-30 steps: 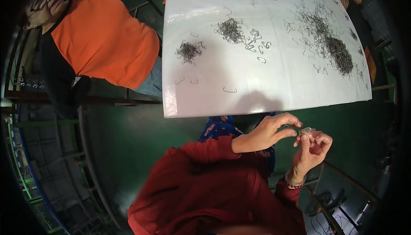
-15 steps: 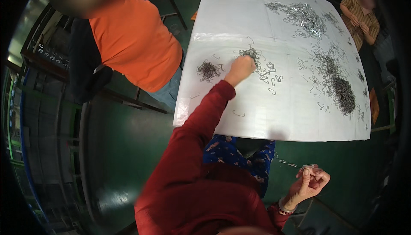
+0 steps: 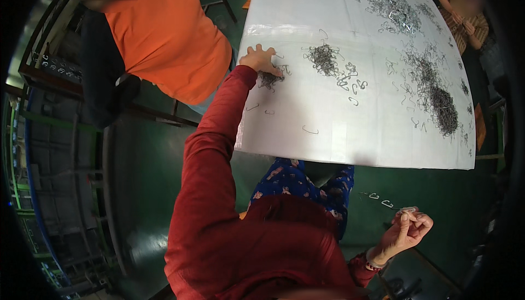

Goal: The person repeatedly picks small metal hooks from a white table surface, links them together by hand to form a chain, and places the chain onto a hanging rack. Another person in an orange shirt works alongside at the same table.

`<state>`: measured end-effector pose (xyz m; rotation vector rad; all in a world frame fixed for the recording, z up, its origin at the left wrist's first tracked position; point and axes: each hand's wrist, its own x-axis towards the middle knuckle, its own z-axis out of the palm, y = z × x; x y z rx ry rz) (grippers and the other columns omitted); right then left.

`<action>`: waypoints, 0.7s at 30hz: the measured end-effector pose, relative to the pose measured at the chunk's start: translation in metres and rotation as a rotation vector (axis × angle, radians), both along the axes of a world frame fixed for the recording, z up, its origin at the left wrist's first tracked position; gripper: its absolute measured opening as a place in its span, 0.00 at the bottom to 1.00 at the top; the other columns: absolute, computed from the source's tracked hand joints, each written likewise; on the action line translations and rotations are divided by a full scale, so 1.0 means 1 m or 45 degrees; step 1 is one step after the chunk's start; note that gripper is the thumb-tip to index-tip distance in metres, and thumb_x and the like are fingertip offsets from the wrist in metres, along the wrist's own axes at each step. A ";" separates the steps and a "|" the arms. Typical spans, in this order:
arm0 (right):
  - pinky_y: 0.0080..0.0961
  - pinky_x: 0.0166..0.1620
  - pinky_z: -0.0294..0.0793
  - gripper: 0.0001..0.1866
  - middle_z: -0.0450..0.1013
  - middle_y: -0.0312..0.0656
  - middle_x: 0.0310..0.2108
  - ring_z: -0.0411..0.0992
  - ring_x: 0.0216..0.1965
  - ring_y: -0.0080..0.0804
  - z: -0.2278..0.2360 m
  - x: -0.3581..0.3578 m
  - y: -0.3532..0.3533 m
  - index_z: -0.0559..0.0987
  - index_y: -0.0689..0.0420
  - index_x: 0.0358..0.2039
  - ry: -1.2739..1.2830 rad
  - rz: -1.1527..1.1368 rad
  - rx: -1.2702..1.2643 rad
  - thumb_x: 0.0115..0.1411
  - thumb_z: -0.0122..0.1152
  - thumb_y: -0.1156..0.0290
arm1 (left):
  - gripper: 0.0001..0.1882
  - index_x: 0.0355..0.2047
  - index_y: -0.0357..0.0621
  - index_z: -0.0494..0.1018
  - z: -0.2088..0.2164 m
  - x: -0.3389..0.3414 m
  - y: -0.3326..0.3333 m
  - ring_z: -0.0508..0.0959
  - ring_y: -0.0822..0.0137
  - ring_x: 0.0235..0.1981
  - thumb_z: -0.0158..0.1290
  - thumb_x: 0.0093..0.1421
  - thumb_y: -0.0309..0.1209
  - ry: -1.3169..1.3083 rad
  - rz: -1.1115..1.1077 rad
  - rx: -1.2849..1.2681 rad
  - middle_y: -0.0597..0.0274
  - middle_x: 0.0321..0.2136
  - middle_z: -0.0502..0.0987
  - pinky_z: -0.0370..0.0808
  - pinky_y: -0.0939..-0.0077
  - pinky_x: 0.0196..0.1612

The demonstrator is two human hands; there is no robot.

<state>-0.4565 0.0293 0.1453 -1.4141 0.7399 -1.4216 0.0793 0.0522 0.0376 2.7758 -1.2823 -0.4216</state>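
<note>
My left hand [image 3: 258, 59] reaches over the small pile of dark wire hooks [image 3: 269, 80] at the table's left side. Its fingers are spread, with the thumb at the pile; whether it touches the hooks is unclear. Beyond the table's near edge, at the lower right, my right hand [image 3: 407, 231] pinches the end of a chain of silvery metal hooks [image 3: 387, 204]. The chain trails off to the left over the floor, in front of my blue patterned trousers. A second pile of dark hooks [image 3: 322, 60] lies to the right of my left hand, with looser, lighter hooks [image 3: 351, 78] beside it.
On the white-covered table [image 3: 306, 147] lie a long dark heap of hooks [image 3: 443, 108] at the right and a shiny heap [image 3: 396, 13] farther back. A person in orange [image 3: 169, 37] sits at the left. Another person in a striped shirt [image 3: 470, 29] is at the far right.
My left hand has moved left from the middle pile to the small left pile, and its fingers have spread. My right hand has shifted slightly right, still pinching the chain.
</note>
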 end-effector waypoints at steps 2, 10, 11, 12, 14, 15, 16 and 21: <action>0.15 0.19 0.63 0.16 0.66 0.36 0.26 0.64 0.26 0.26 0.000 -0.002 0.000 0.65 0.55 0.36 0.033 0.011 -0.002 0.54 0.64 0.80 | 0.28 0.45 0.54 0.76 -0.007 -0.007 0.012 0.65 0.43 0.55 0.68 0.40 0.40 0.061 0.023 -0.036 0.53 0.48 0.73 0.73 0.53 0.48; 0.14 0.19 0.61 0.16 0.66 0.36 0.25 0.64 0.26 0.26 -0.003 -0.004 -0.002 0.66 0.56 0.39 0.006 0.027 -0.024 0.55 0.63 0.81 | 0.15 0.34 0.38 0.78 -0.006 0.030 0.026 0.81 0.59 0.30 0.62 0.43 0.23 0.239 -0.175 -0.272 0.48 0.27 0.80 0.77 0.67 0.36; 0.14 0.20 0.61 0.16 0.67 0.36 0.24 0.64 0.26 0.26 -0.003 -0.005 -0.002 0.66 0.56 0.39 0.013 0.028 -0.023 0.55 0.63 0.81 | 0.16 0.36 0.41 0.78 -0.004 0.028 0.027 0.81 0.57 0.32 0.63 0.42 0.23 0.267 -0.174 -0.243 0.50 0.30 0.80 0.77 0.64 0.36; 0.14 0.20 0.61 0.16 0.67 0.36 0.24 0.64 0.26 0.26 -0.003 -0.005 -0.002 0.67 0.56 0.39 0.017 0.039 -0.022 0.55 0.63 0.81 | 0.15 0.35 0.42 0.79 -0.004 0.025 0.027 0.80 0.56 0.34 0.63 0.43 0.24 0.133 -0.248 -0.277 0.51 0.30 0.79 0.77 0.64 0.37; 0.14 0.20 0.62 0.15 0.68 0.37 0.23 0.64 0.27 0.26 -0.001 -0.006 0.000 0.67 0.56 0.39 -0.015 0.073 -0.017 0.56 0.63 0.81 | 0.13 0.34 0.45 0.79 -0.002 0.012 0.026 0.79 0.56 0.36 0.63 0.45 0.26 -0.124 -0.364 -0.339 0.54 0.30 0.79 0.76 0.64 0.39; 0.14 0.20 0.62 0.15 0.68 0.37 0.23 0.64 0.27 0.26 -0.001 -0.006 0.000 0.67 0.56 0.39 0.011 0.063 -0.028 0.56 0.63 0.81 | 0.11 0.33 0.46 0.80 -0.002 0.007 0.020 0.78 0.56 0.37 0.63 0.46 0.27 -0.119 -0.355 -0.368 0.56 0.30 0.79 0.76 0.64 0.40; 0.14 0.21 0.62 0.15 0.68 0.37 0.23 0.64 0.27 0.26 0.000 -0.006 0.001 0.67 0.56 0.39 0.009 0.065 -0.036 0.56 0.63 0.81 | 0.10 0.32 0.48 0.80 -0.004 0.002 0.014 0.78 0.56 0.39 0.62 0.47 0.28 -0.107 -0.336 -0.375 0.57 0.30 0.79 0.75 0.64 0.41; 0.15 0.20 0.62 0.15 0.69 0.38 0.23 0.64 0.27 0.26 0.002 -0.005 0.002 0.67 0.57 0.40 0.001 0.041 -0.041 0.56 0.62 0.81 | 0.04 0.28 0.50 0.81 -0.013 0.005 -0.008 0.75 0.60 0.40 0.59 0.51 0.30 -0.118 -0.638 -0.428 0.64 0.30 0.79 0.74 0.66 0.43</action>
